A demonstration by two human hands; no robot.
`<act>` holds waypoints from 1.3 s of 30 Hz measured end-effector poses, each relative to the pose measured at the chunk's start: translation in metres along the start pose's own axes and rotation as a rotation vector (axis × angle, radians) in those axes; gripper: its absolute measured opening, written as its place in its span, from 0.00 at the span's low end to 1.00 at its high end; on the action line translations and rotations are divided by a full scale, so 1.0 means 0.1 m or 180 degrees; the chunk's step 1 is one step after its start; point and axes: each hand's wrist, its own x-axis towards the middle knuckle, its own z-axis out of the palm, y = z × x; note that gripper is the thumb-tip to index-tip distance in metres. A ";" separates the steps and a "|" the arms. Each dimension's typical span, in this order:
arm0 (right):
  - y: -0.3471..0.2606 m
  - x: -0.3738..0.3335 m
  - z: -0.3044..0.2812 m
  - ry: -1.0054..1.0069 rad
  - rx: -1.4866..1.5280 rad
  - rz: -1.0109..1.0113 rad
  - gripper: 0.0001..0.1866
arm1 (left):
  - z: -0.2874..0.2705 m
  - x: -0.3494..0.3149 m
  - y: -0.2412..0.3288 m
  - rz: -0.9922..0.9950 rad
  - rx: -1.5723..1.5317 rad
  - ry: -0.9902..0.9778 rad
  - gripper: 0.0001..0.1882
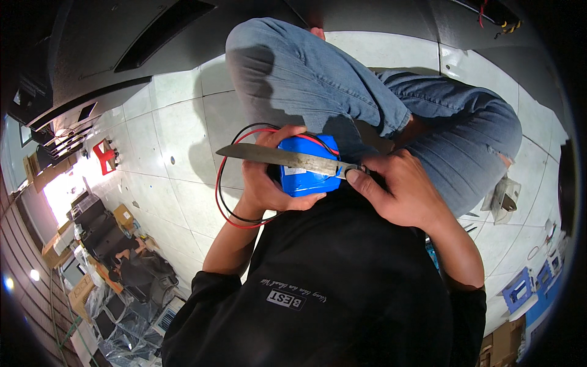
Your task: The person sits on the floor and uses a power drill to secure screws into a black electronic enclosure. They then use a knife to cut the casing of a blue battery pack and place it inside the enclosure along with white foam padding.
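Observation:
A blue shrink-wrapped battery pack (304,184) rests in my left hand (262,185), whose fingers and thumb wrap round its far and near sides. Red and black wires (218,191) from the pack loop out to the left, around my wrist. My right hand (406,191) grips a knife (260,154) by its handle, thumb pressed on top near the blade's base. The broad, worn blade lies across the pack's upper face, tip pointing left past my left hand. Whether the edge touches the wrap I cannot tell. The handle is mostly hidden in my fingers.
My crossed legs in jeans (318,79) lie just beyond the pack, on a pale tiled floor (177,147). Dark cabinets (98,67) line the far side. A red object (106,156) stands left; cardboard boxes (79,293) and plastic-wrapped goods lie lower left. Blue frames (518,290) are at right.

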 end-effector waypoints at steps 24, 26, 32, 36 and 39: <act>0.05 -0.12 0.16 0.0385 0.0104 -0.0060 0.22 | 0.10 0.03 0.24 0.0113 0.0646 0.0286 0.43; 0.08 -0.15 0.17 0.0428 0.0102 -0.0035 0.22 | 0.16 -0.01 0.28 0.0035 0.0744 0.0400 0.45; 0.17 -0.24 0.21 0.0600 0.0156 -0.0015 0.20 | 0.31 -0.11 0.23 0.0375 0.1030 0.0704 0.50; 0.13 -0.34 0.24 0.0579 0.0053 -0.0012 0.21 | 0.35 -0.09 0.31 0.0236 0.1156 0.0812 0.48; 0.12 -0.40 0.26 0.0562 0.0245 0.0066 0.20 | 0.31 -0.06 0.33 0.0252 0.1206 0.0824 0.47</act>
